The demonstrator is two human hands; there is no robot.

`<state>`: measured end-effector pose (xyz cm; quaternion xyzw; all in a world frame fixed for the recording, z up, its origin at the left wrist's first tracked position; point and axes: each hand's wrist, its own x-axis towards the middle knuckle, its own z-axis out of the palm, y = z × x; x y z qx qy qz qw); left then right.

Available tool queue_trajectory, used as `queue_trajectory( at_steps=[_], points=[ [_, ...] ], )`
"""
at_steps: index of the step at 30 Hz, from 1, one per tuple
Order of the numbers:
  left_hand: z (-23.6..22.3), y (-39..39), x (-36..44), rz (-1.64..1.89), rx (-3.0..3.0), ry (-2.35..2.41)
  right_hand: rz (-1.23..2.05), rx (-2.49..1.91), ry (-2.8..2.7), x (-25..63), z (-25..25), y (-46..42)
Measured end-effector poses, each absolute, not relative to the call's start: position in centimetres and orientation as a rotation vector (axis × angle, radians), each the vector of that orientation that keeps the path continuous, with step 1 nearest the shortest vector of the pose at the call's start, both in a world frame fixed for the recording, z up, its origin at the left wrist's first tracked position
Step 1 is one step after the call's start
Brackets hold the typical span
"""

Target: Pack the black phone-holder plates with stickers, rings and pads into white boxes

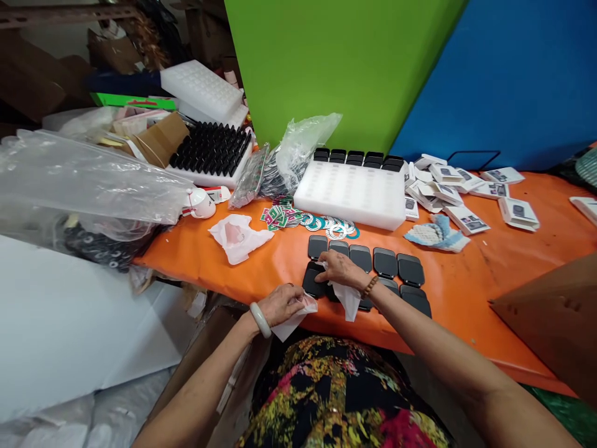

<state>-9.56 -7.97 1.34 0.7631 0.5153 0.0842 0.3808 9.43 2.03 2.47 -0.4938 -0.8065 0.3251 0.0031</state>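
Observation:
Several flat black square devices (385, 262) lie in two rows near the front of the orange table. At the row's left end, my right hand (342, 269) has its fingers on a black device (313, 280), and a crumpled thin white sheet (347, 301) hangs from under its palm. My left hand (281, 304), wearing a pale bangle, pinches another thin white sheet (290, 327) at the table's front edge, just left of that device. Farther back lie teal-and-white rings (336, 230) and green-and-pink printed cards (276, 216).
Behind the devices stands a white foam tray (349, 193) with black pieces along its back. Small white boxes (466, 219) are piled to the right, by a blue-and-white cloth (438, 234). A crumpled white sheet (237, 238) lies left. A cardboard box (550, 311) borders the right side.

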Motion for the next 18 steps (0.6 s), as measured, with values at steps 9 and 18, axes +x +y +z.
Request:
queue_trajectory(
  at_steps=[9,18],
  points=[
    [5.4,-8.1,-10.1,0.237,1.914,1.321,1.385,-1.317,-1.868,13.7,4.0,0.0],
    [9.9,-7.9,-7.2,0.38,2.033,1.198,1.491,-0.98,-1.364,15.2,6.3,-4.8]
  ],
)
